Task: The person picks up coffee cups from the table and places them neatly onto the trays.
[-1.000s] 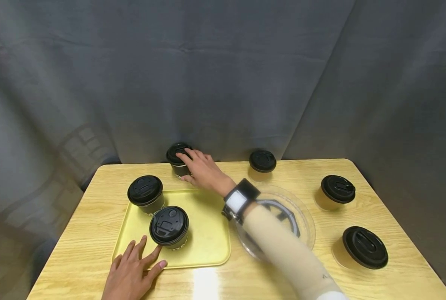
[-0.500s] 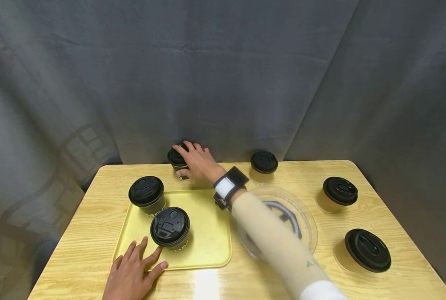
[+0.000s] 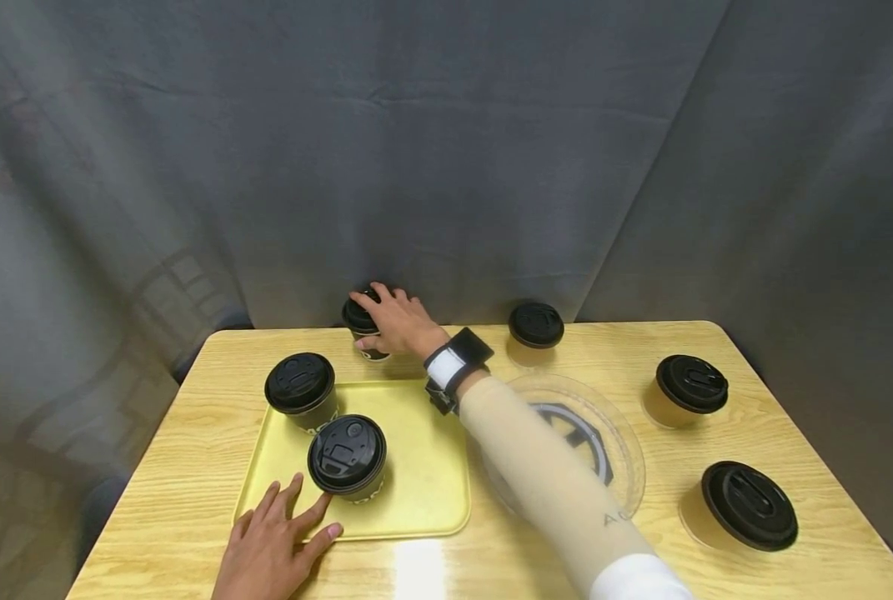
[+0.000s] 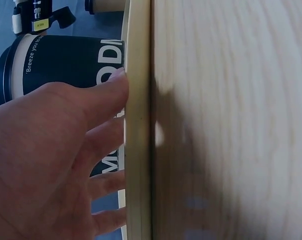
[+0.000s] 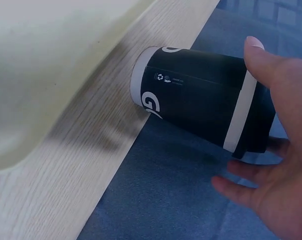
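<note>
Our right hand has reached farther, fingers clasping the far dark paper cup, left fingers apart; this grasp likely needs level lifting.

Right hand around dark cup

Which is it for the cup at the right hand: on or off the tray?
Off the tray: the right wrist view shows bare table between it and the cup.

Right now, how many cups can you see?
6: two cups on the yellow tray, one in the right hand, another at the back, two on the right. The arm may hide others.
</note>
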